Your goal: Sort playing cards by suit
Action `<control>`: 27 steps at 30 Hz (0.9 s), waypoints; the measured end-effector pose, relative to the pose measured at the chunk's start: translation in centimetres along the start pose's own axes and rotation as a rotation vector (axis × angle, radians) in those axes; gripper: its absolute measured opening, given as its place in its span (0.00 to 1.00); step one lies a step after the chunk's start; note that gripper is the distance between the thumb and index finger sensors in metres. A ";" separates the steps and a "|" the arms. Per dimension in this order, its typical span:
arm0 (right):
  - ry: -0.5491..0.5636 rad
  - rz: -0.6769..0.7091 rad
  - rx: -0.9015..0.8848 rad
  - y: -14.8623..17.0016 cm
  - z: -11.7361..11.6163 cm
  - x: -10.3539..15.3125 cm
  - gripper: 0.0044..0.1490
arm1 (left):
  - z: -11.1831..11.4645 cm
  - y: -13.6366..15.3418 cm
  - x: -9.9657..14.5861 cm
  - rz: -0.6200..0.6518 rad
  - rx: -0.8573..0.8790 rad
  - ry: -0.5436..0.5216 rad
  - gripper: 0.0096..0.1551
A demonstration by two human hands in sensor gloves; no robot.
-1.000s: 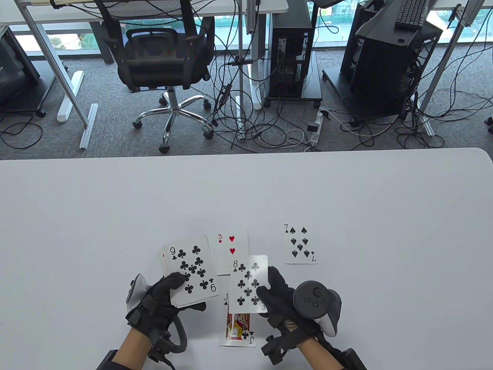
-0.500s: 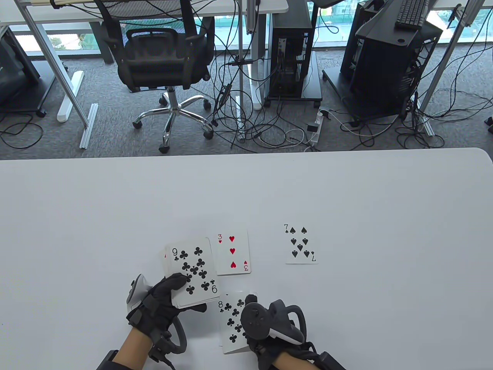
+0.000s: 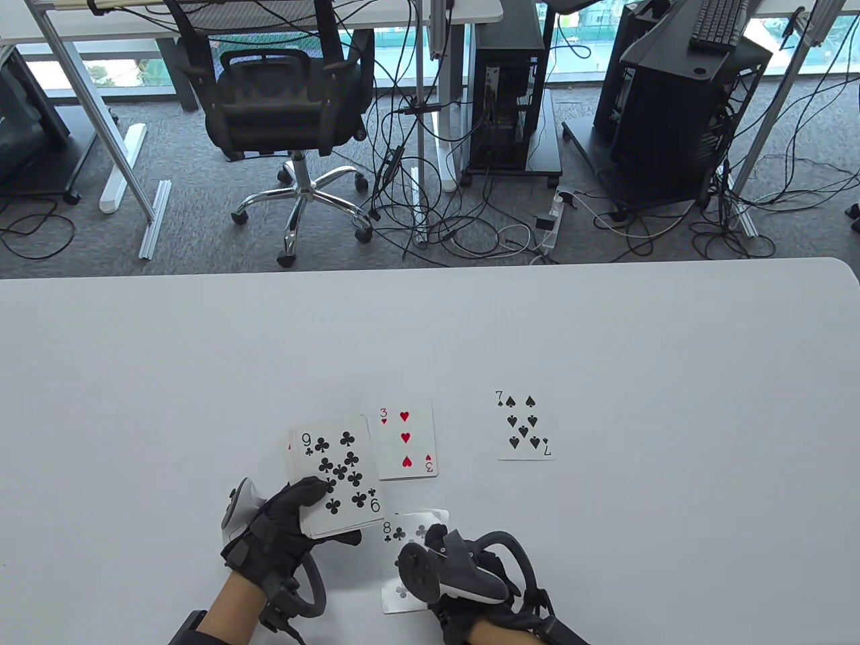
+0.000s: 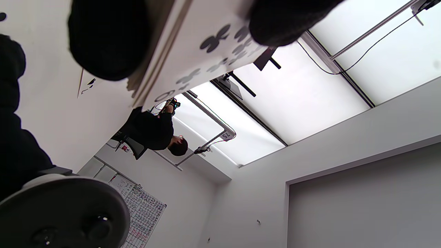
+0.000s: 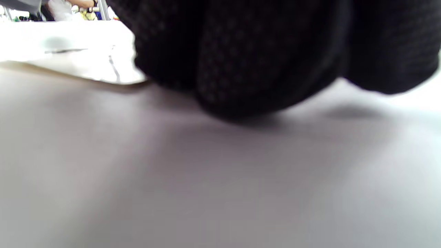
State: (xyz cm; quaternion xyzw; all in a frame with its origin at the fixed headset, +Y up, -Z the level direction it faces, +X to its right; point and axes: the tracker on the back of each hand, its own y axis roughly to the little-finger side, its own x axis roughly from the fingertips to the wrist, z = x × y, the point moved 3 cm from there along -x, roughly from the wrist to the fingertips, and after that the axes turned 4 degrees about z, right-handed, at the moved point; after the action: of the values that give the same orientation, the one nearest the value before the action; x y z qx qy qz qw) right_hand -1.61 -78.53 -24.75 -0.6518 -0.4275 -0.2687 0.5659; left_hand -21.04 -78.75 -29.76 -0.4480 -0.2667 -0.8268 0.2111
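Table view: left hand [image 3: 282, 531] grips the deck [image 3: 336, 480], nine of clubs on top. Right hand [image 3: 463, 571] rests over the eight of clubs [image 3: 403, 537]; its grasp cannot be told. Left wrist view: fingers [image 4: 106, 38] clamp the deck. Right wrist view: glove on the table [image 5: 206, 189].

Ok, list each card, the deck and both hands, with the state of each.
Deck: face up, 9 of clubs on top, held in left hand.
8 of clubs: face up on table, right hand on it.
3 of hearts: flat, face up.
7 of spades: flat, face up, apart.
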 end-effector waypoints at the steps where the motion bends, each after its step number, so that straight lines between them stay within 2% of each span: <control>1: -0.002 0.001 0.014 0.0 0.1 0.0 0.35 | 0.0 0.0 0.0 0.000 -0.001 -0.001 0.36; 4: 0.000 -0.003 -0.065 0.5 0.4 0.0 0.36 | 0.0 0.1 0.0 -0.005 -0.002 -0.001 0.36; 6: 0.051 -0.008 -0.133 1.2 1.2 0.3 0.36 | 0.0 0.1 0.0 -0.009 -0.004 0.000 0.36; 8: 0.174 -0.014 -0.208 2.0 2.8 0.8 0.37 | 0.1 0.2 0.0 -0.016 -0.006 0.004 0.36; 11: 0.420 0.012 -0.315 3.2 5.3 1.9 0.38 | 0.4 0.6 -0.1 -0.034 -0.014 0.020 0.36; 15: 0.567 0.051 -0.463 3.9 6.8 3.0 0.37 | 1.3 1.3 -0.3 -0.056 -0.014 0.052 0.36; 18: 0.595 0.076 -0.597 4.1 6.8 2.9 0.39 | 1.9 1.7 -0.4 -0.071 -0.018 0.072 0.36; 22: 0.617 0.121 -0.741 3.6 6.5 2.4 0.49 | 2.6 2.3 -0.5 -0.092 -0.028 0.096 0.36; 25: 0.600 0.121 -0.719 3.3 6.2 2.4 0.54 | 2.9 2.5 -0.4 -0.107 -0.035 0.114 0.36; 27: 0.617 0.118 -0.705 3.3 6.2 2.6 0.55 | 3.1 2.5 -0.5 -0.111 -0.043 0.123 0.36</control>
State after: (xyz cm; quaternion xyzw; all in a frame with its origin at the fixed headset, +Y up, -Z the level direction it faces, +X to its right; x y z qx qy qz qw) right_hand 1.62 -71.85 -25.58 -0.7172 -0.0845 -0.5460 0.4248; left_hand -17.37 -78.71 -28.12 -0.3853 -0.2596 -0.8688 0.1713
